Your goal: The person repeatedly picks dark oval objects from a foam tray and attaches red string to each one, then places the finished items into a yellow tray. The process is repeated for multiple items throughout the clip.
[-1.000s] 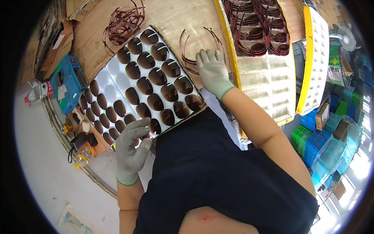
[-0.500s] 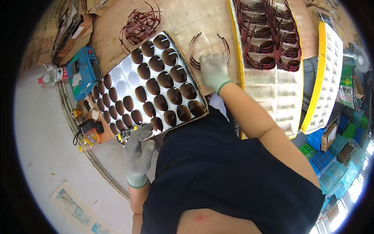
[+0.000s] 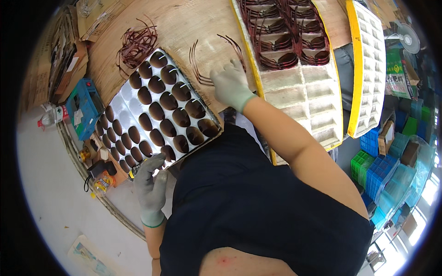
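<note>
My right hand (image 3: 232, 86), in a pale glove, is on a nested set of dark red glasses (image 3: 195, 64) on the wooden table. Its fingers close over the front rims, which they hide; the temples point away from me. My left hand (image 3: 151, 191), in a grey glove, is at the near edge of a tray of brown sunglass lenses (image 3: 131, 97). Its thumb stands apart from its fingers, and nothing shows between them. Beside the fingertips, a yellow and black thing (image 3: 132, 173) is partly covered.
To the right, a yellow-edged tray (image 3: 317, 99) holds rows of dark red glasses (image 3: 281, 41) at its far end. Another yellow-edged tray (image 3: 368, 69) stands beyond it. A tangled heap of dark red temples (image 3: 138, 43) lies at the back. A blue crate (image 3: 85, 108) is left.
The whole view has shifted, carrying the trays leftward in the picture. My right hand has moved slightly right over the glasses, its fingers more spread. My left hand keeps its place by the lens tray.
</note>
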`<action>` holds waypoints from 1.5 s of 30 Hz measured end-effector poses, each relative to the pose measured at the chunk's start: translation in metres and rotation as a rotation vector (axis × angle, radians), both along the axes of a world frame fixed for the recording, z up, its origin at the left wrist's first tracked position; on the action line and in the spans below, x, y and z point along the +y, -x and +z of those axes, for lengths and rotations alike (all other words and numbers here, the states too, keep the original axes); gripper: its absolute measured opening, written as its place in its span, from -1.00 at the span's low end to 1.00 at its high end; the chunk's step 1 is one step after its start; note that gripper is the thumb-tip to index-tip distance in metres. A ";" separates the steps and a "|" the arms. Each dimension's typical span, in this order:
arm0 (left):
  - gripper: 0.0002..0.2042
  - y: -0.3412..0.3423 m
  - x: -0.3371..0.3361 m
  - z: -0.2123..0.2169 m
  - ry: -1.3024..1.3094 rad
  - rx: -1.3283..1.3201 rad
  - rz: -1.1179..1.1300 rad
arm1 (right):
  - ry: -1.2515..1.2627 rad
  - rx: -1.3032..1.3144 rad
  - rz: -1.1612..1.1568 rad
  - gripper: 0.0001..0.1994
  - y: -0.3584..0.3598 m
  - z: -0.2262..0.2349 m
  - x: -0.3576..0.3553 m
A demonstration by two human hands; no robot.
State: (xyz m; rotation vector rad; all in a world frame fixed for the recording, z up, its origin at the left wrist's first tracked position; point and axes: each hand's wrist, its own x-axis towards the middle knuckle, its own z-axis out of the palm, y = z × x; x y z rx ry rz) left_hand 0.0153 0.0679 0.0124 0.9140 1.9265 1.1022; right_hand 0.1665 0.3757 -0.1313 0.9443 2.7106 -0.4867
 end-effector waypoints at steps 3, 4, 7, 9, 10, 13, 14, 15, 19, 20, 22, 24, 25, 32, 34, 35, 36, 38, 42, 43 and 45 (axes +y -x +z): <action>-0.73 0.000 -0.005 -0.002 -0.009 0.001 0.012 | -0.012 -0.029 -0.019 -0.78 -0.058 0.040 -0.016; -0.73 -0.001 -0.007 -0.003 -0.008 0.001 0.018 | -0.115 0.108 -0.056 -0.78 -0.088 0.032 -0.013; -0.76 0.001 -0.002 -0.010 -0.002 -0.031 0.024 | -0.363 0.220 -0.202 -0.79 -0.159 -0.004 0.001; -0.78 -0.001 0.004 -0.016 0.003 -0.110 0.046 | -0.424 0.209 -0.184 -0.80 -0.183 -0.040 0.016; -0.78 -0.006 0.014 -0.013 0.014 -0.067 0.027 | -0.451 0.204 -0.173 -0.81 -0.188 -0.052 0.023; -0.78 -0.010 0.025 -0.014 0.003 -0.109 -0.028 | -0.412 0.152 -0.086 -0.83 -0.186 -0.056 0.038; -0.80 -0.012 0.029 -0.013 0.023 -0.135 -0.006 | -0.390 0.087 -0.088 -0.85 -0.184 -0.056 0.039; -0.81 -0.014 0.033 -0.012 0.043 -0.160 0.016 | -0.375 0.076 -0.081 -0.84 -0.184 -0.056 0.041; -0.84 -0.018 0.044 -0.012 0.073 -0.109 -0.011 | -0.295 0.064 -0.085 -0.80 -0.185 -0.046 0.042; -0.84 -0.018 0.044 -0.013 0.067 -0.101 -0.026 | -0.309 0.111 -0.084 -0.79 -0.181 -0.044 0.041; -0.84 -0.017 0.044 -0.017 0.053 -0.084 -0.047 | -0.335 0.192 -0.118 -0.74 -0.178 -0.031 0.031; -0.85 -0.017 0.041 -0.017 0.043 -0.069 -0.048 | -0.302 0.263 -0.162 -0.65 -0.169 -0.004 0.015; -0.85 -0.018 0.043 -0.011 0.060 -0.020 -0.053 | -0.336 0.360 -0.195 -0.64 -0.159 0.007 0.002; -0.81 -0.005 0.016 -0.009 0.008 -0.167 -0.076 | -0.108 0.848 -0.049 -0.62 -0.040 0.048 -0.074; -0.80 0.005 -0.003 -0.016 -0.076 -0.152 -0.065 | 0.019 0.858 0.080 -0.64 0.005 0.064 -0.092; -0.80 0.010 -0.012 -0.014 -0.094 -0.152 -0.050 | 0.098 0.867 0.149 -0.64 0.029 0.069 -0.100; -0.80 0.016 -0.026 -0.016 -0.104 -0.129 -0.026 | 0.167 0.830 0.238 -0.68 0.056 0.069 -0.107; -0.79 0.027 -0.058 -0.024 -0.122 -0.085 0.024 | 0.190 0.719 0.354 -0.80 0.106 0.073 -0.132; -0.85 0.059 -0.123 0.002 -0.010 -0.004 0.127 | -0.053 0.200 0.391 -0.70 0.183 0.066 -0.182; -0.85 0.071 -0.150 0.002 -0.011 0.034 0.098 | -0.118 0.159 0.310 -0.62 0.193 0.065 -0.191; -0.84 0.089 -0.210 0.004 -0.007 0.112 0.046 | -0.106 0.011 0.239 -0.54 0.210 0.071 -0.202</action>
